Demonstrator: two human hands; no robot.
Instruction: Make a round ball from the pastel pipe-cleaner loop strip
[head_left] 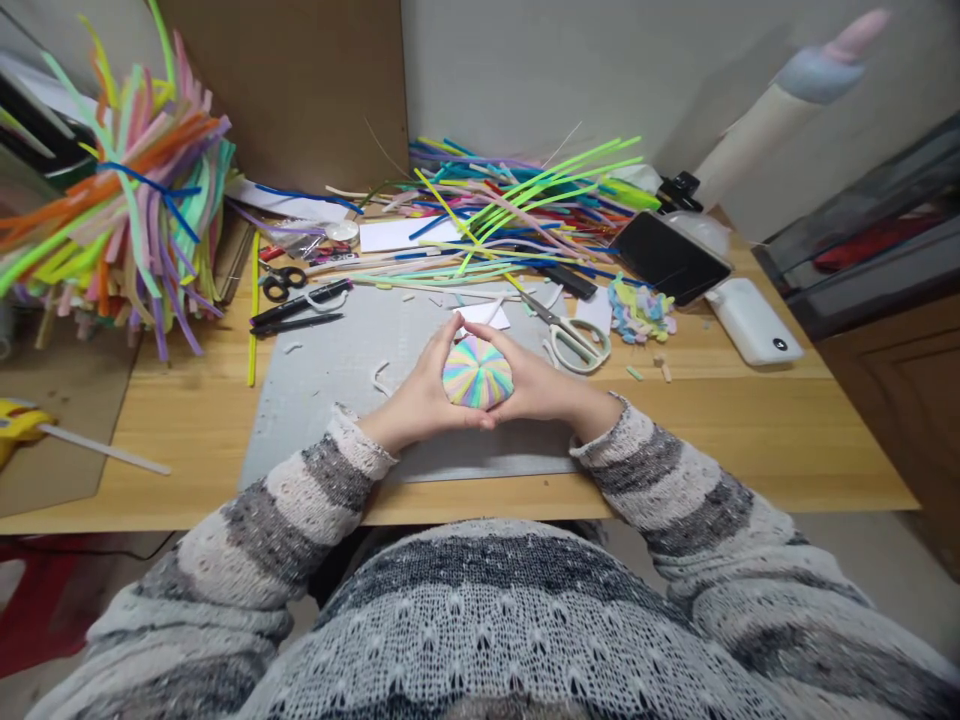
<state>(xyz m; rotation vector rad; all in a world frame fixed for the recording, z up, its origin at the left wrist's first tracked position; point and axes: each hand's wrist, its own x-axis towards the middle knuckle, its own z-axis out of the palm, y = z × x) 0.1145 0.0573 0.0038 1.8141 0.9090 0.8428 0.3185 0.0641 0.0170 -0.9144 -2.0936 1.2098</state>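
A round disc of pastel pipe cleaners [478, 374], striped like a pinwheel in pink, yellow, blue and green, is held over the grey mat [322, 400]. My left hand [429, 388] curves around its left edge and my right hand [531, 382] around its right. Thumbs meet at the near side and fingertips at the far side, so the disc's face shows between them. Its underside is hidden. White-handled scissors [577, 345] lie just right of my right hand. A small white card [486, 315] sits behind the fingertips, and a bent white pipe cleaner piece [381, 379] is left of my left hand.
Loose pipe cleaners [510, 210] are heaped along the back. A large tied bundle [142, 200] stands at left above a yellow glue gun [22, 425]. Markers [300, 308] and black scissors [283, 282] lie left; pastel scraps [641, 310], a phone [670, 257] and a white power bank [754, 322] lie right.
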